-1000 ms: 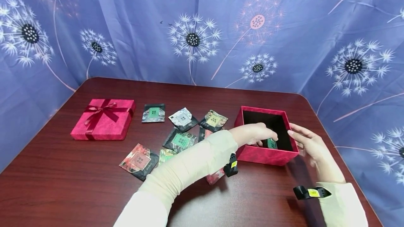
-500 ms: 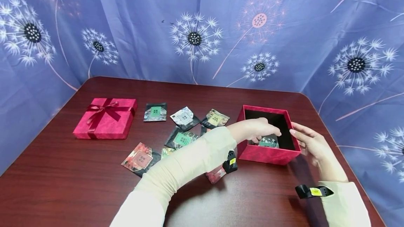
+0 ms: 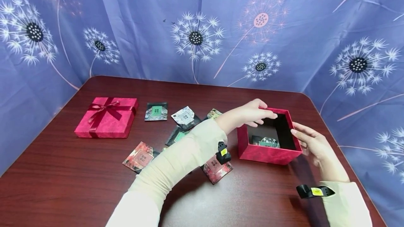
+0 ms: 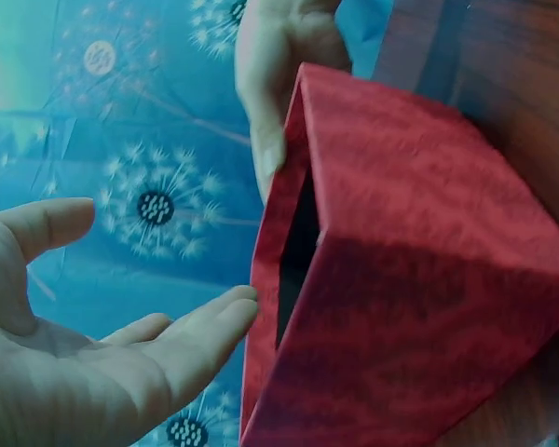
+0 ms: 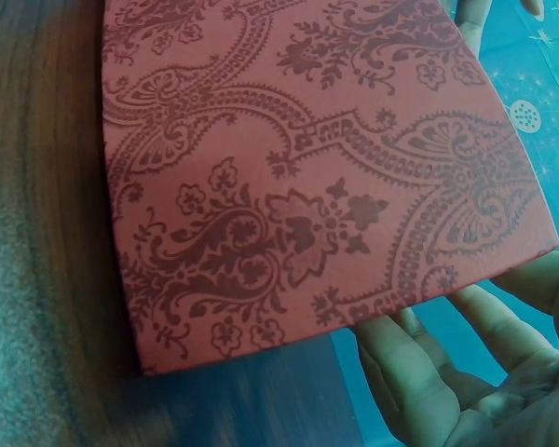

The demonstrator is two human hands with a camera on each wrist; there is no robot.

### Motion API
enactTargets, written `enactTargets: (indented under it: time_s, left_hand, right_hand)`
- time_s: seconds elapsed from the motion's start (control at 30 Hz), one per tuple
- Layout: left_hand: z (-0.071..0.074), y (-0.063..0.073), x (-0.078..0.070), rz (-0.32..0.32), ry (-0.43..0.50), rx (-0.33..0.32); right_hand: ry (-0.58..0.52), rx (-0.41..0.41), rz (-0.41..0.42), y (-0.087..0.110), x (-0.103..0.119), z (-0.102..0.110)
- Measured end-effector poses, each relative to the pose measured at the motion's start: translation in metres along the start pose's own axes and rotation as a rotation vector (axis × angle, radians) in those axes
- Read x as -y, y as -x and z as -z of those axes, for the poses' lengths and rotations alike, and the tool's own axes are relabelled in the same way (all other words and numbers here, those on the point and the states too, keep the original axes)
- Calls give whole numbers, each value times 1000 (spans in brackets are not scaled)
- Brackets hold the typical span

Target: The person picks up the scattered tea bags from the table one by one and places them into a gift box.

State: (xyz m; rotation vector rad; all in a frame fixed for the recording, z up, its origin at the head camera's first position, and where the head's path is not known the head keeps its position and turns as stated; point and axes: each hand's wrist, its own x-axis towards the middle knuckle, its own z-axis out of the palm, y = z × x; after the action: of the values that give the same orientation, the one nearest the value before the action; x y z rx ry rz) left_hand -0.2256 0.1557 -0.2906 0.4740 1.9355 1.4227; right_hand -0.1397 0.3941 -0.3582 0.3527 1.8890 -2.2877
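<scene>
A red box (image 3: 268, 156) with a dark inside stands on the right of the table, its top uncovered. On its floor lies a dark sachet with a green label (image 3: 268, 143), partly hidden by the front wall. My left hand (image 3: 249, 113) is over the box's left rear rim, fingers spread and holding nothing. In the left wrist view, the fingertips of the left hand (image 4: 121, 354) are by the rim. Against the box's right side rests my right hand (image 3: 312, 144), its fairly straight fingers and thumb touching the outside near the rim.
A red lid with a ribbon bow (image 3: 105, 117) sits at the left. Between lid and box lie several sachets, among them a green-labelled sachet (image 3: 156, 111), a white sachet (image 3: 184, 116) and red sachets (image 3: 142, 157). My left sleeve (image 3: 180, 160) covers some. A blue dandelion curtain (image 3: 151, 27) hangs behind.
My left hand has let go of the green-labelled sachet inside the box and risen up and out toward the rear left rim. My right hand stays at the box's side.
</scene>
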Motion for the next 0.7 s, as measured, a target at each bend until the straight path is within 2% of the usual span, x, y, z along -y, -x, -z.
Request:
enactTargets:
  time_s: [0.2, 0.37, 0.43, 0.57, 0.7]
  left_hand:
    - [18, -7, 8, -124, 25, -101]
    - [30, -8, 16, -229, -78, -213]
    - [34, -8, 20, -241, -151, -264]
    - [40, -10, 27, -225, -269, -355]
    - [45, -12, 33, -194, -361, -410]
  right_hand:
    - [10, -1, 2, 0, 0, 0]
    - [9, -6, -5, 1, 0, 1]
    - [9, -6, -5, 1, 0, 1]
    - [6, -6, -1, 1, -1, 1]
    - [-3, -7, 2, 0, -1, 0]
